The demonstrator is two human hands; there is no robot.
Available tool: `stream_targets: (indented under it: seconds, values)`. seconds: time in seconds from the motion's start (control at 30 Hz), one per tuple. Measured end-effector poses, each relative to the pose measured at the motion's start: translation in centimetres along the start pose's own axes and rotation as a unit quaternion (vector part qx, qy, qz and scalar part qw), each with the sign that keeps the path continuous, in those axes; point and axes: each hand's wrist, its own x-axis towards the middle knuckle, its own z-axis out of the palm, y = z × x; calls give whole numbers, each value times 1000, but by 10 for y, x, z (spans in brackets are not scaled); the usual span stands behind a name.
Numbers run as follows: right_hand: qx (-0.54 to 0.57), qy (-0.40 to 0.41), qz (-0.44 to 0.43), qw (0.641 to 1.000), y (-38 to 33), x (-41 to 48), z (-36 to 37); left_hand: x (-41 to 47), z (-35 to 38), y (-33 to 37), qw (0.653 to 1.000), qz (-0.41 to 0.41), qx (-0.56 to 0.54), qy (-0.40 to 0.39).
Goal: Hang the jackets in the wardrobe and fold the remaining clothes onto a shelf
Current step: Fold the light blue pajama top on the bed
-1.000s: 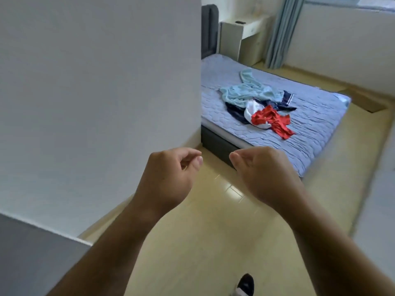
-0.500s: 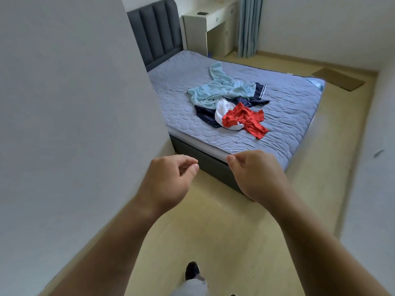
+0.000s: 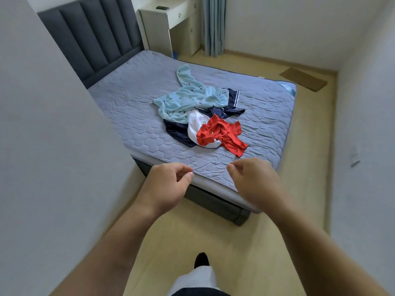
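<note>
Both empty, fingers loosely curled: left hand point(image 3: 168, 184), right hand point(image 3: 254, 184), above near edge of grey quilted mattress point(image 3: 132, 99); pale-blue patterned top point(image 3: 188, 101), navy garment point(image 3: 177, 133), white garment point(image 3: 195, 124), red shirt point(image 3: 222, 133) heaped mid-mattress; 4 pieces unfolded, all left to do.

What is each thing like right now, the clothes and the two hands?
Light blue garment: unfolded, lying on the bed
Navy garment: crumpled, under the others
White garment: crumpled, on the navy one
Red garment: crumpled, on the white one
Left hand: loosely curled, empty
Right hand: loosely curled, empty
</note>
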Motion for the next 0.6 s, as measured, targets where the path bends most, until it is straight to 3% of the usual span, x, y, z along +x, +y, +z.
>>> stream_targets:
  seconds: [0.2, 0.37, 0.6]
  values:
    - [16, -8, 41, 999, 2, 116, 9, 130, -2, -14, 999, 16, 17, -47]
    - [18, -35, 61, 997, 12, 212, 37, 221, 9, -41, 996, -14, 31, -88]
    - [59, -109, 70, 990, 17, 348, 85, 325, -5, -81, 979, -70, 131, -143]
